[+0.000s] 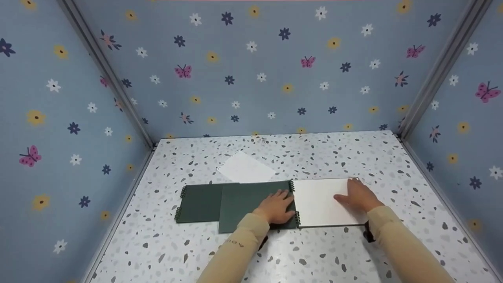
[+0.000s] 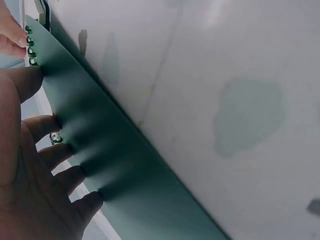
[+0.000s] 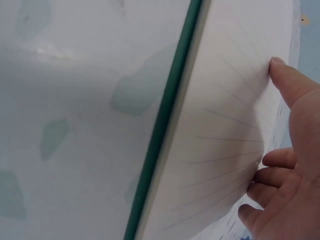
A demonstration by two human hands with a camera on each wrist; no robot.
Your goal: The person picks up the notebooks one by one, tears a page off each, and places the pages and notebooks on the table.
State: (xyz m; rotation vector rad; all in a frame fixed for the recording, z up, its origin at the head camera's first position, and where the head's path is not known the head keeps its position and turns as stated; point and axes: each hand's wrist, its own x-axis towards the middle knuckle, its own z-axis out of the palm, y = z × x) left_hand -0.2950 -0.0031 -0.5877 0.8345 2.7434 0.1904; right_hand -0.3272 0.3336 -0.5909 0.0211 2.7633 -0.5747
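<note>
A notebook (image 1: pixel 314 210) lies open and flat on the speckled table (image 1: pixel 157 251), in front of the person. Its green cover (image 1: pixel 243 208) is turned out to the left, and a white page (image 1: pixel 316 194) shows on the right. Small dark rings (image 1: pixel 292 186) run down the middle, between the two.

The left hand (image 1: pixel 276 207) rests on the green cover, just beside the rings. Its fingers are spread apart and press down on it. The right hand (image 1: pixel 358 195) is at the right side of the white page. Its thumb sticks out and touches the page, and its other fingers are at the page's edge, a little bent and not wrapped round anything. In the right wrist view, thin lines fan out over the page.

A second green notebook (image 1: pixel 200 202) lies at the left, partly under the cover, with its rings on its left side. A loose white sheet (image 1: pixel 245 169) lies behind the cover, and its near corner is hidden. Blue walls (image 1: pixel 271 96) with flowers and butterflies stand around the table.
</note>
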